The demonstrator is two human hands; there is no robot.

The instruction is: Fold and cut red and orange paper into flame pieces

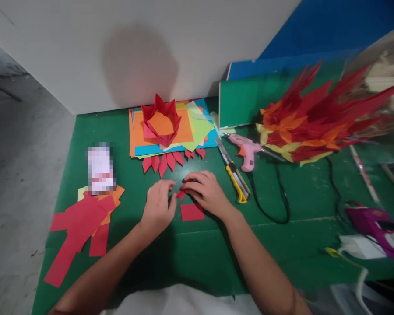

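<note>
A small folded piece of red paper (181,194) is between my hands, just above the green table. The fingers of my right hand (207,192) are closed on it from the right. My left hand (158,200) is at its left side, index finger and thumb apart, with the thumb tip close to the paper; whether it touches I cannot tell. A flat red paper rectangle (192,212) lies just below my right fingers. Beyond my hands, several folded red paper petals (163,164) lie in a row along the edge of a stack of coloured paper.
A red paper flower (175,127) sits on the paper stack (144,152). Right of my hands lie a yellow utility knife (236,183) and a pink glue gun (247,148). Red paper strips (85,218) cover the left side; red and orange paper flowers (302,127) stand far right.
</note>
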